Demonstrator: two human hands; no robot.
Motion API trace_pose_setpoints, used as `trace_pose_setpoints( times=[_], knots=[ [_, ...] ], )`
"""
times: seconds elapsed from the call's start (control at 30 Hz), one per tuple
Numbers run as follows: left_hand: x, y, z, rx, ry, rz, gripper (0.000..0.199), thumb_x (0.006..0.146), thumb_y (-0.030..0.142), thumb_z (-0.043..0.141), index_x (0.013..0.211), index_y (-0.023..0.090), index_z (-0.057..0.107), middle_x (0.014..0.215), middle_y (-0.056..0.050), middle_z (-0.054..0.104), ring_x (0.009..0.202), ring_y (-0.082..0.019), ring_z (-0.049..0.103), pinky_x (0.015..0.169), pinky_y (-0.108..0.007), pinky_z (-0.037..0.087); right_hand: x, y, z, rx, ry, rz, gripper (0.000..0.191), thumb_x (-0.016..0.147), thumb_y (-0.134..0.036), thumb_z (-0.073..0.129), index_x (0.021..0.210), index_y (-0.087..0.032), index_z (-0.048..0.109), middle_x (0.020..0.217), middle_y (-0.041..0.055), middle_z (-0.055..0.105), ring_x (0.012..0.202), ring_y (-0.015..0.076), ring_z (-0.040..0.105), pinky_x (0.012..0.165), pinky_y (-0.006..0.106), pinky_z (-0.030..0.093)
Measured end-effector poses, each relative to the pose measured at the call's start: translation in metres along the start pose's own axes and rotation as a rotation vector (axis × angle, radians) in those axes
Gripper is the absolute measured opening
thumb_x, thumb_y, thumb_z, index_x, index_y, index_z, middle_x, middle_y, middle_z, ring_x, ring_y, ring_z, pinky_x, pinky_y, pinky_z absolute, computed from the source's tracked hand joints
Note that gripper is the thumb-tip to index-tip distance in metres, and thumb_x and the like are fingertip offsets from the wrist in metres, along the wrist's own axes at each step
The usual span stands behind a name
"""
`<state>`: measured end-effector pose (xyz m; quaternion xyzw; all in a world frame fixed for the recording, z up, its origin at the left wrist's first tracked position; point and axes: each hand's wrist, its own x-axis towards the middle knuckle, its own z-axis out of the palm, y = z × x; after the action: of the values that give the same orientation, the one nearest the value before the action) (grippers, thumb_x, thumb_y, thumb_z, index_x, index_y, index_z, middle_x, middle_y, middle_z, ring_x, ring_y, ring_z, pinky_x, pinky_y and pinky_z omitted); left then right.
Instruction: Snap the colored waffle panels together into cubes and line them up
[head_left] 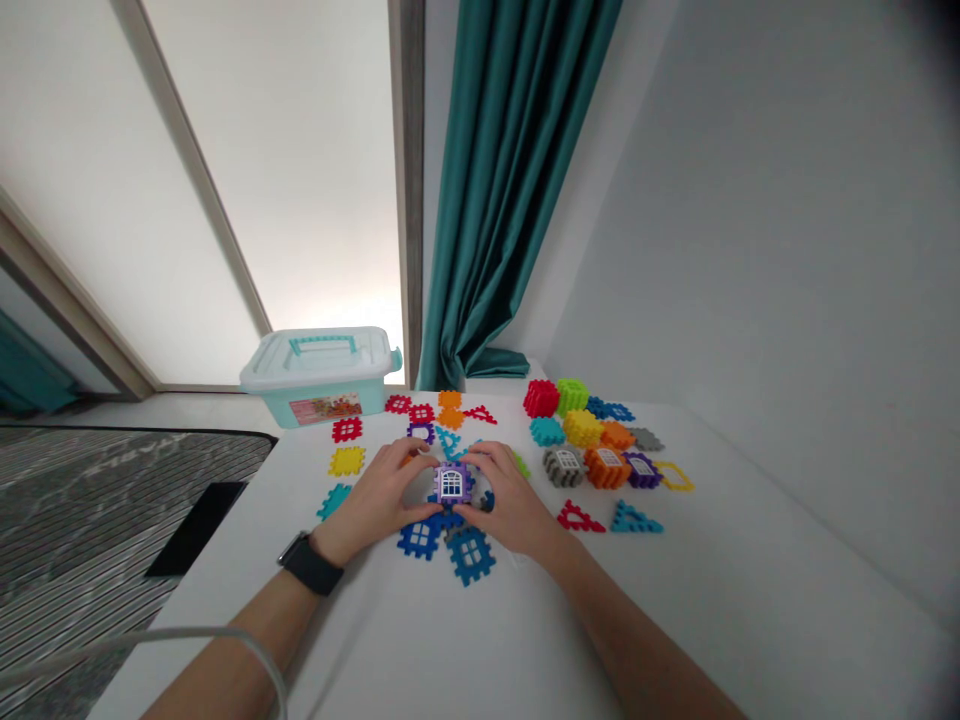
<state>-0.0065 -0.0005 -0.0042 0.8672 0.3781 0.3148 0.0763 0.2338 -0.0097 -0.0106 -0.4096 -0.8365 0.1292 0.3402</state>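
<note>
A purple window piece [452, 483] with a white frame is held between my two hands above the middle of the white table. My left hand [386, 492], with a dark watch on its wrist, grips its left side between thumb and fingers. On the right side, my right hand [508, 495] pinches it the same way. Just below lie a blue window piece [419, 538] and a larger blue window piece [471, 554]. Pieces right beneath the purple one are partly hidden by my hands.
A lidded teal box [322, 375] stands at the back left. Stacks of coloured pieces, among them an orange stack [607, 468], sit at the right. A yellow piece [347, 461] lies left. A cable [217, 632] curves across the lower left.
</note>
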Motion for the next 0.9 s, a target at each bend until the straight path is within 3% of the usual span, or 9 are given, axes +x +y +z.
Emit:
trace_pose_setpoints(
  times=[0.2,0.33,0.47,0.57,0.67,0.9],
  knots=[
    [0.002,-0.001,-0.001,-0.083,0.035,-0.032,0.045,0.078,0.029,0.077,0.12,0.024,0.059,0.13,-0.01,0.051,0.122,-0.029,0.053,0.105,-0.046,0.047,0.001,-0.001,-0.006,-0.028,0.031,-0.069,0.048,0.085,-0.024,0.068,0.131,-0.025,0.054,0.13,0.0113,0.056,0.123,0.0281,0.052,0.104,0.049,0.047],
    [0.003,0.0,-0.004,-0.198,-0.004,-0.091,0.035,0.08,0.026,0.074,0.113,0.024,0.062,0.13,-0.009,0.048,0.126,-0.027,0.051,0.11,-0.044,0.045,0.002,-0.001,-0.01,-0.052,0.078,-0.18,0.023,0.094,-0.023,0.059,0.116,-0.026,0.064,0.126,0.0091,0.061,0.12,0.0254,0.054,0.104,0.047,0.048],
    [0.003,0.003,-0.007,-0.32,-0.095,-0.123,0.023,0.087,0.03,0.068,0.108,0.023,0.064,0.13,-0.009,0.048,0.129,-0.026,0.049,0.113,-0.047,0.041,0.002,-0.006,-0.012,-0.009,0.109,-0.212,0.015,0.096,-0.023,0.056,0.105,-0.028,0.067,0.117,0.0077,0.065,0.115,0.0241,0.057,0.101,0.046,0.049],
    [0.004,0.004,-0.009,-0.404,-0.113,-0.132,0.015,0.092,0.032,0.062,0.103,0.024,0.066,0.128,-0.009,0.052,0.126,-0.025,0.051,0.112,-0.047,0.041,0.003,-0.012,-0.011,0.078,0.134,-0.125,0.011,0.094,-0.024,0.058,0.098,-0.027,0.068,0.113,0.0083,0.065,0.113,0.0249,0.058,0.099,0.047,0.048],
    [0.006,0.005,-0.009,-0.487,-0.064,-0.169,0.017,0.096,0.035,0.056,0.091,0.023,0.067,0.121,-0.008,0.056,0.117,-0.023,0.056,0.108,-0.043,0.044,0.006,-0.015,-0.006,0.249,0.162,0.049,0.006,0.089,-0.025,0.061,0.087,-0.024,0.066,0.108,0.0075,0.064,0.107,0.0232,0.06,0.097,0.043,0.049],
    [0.01,0.005,0.0,-0.585,0.022,-0.232,0.025,0.096,0.038,0.056,0.082,0.02,0.067,0.115,-0.007,0.059,0.109,-0.02,0.059,0.102,-0.039,0.047,0.011,-0.019,-0.004,0.6,0.08,0.376,0.02,0.085,-0.036,0.062,0.072,-0.021,0.062,0.102,0.0053,0.064,0.098,0.0203,0.062,0.088,0.036,0.051]
  ],
)
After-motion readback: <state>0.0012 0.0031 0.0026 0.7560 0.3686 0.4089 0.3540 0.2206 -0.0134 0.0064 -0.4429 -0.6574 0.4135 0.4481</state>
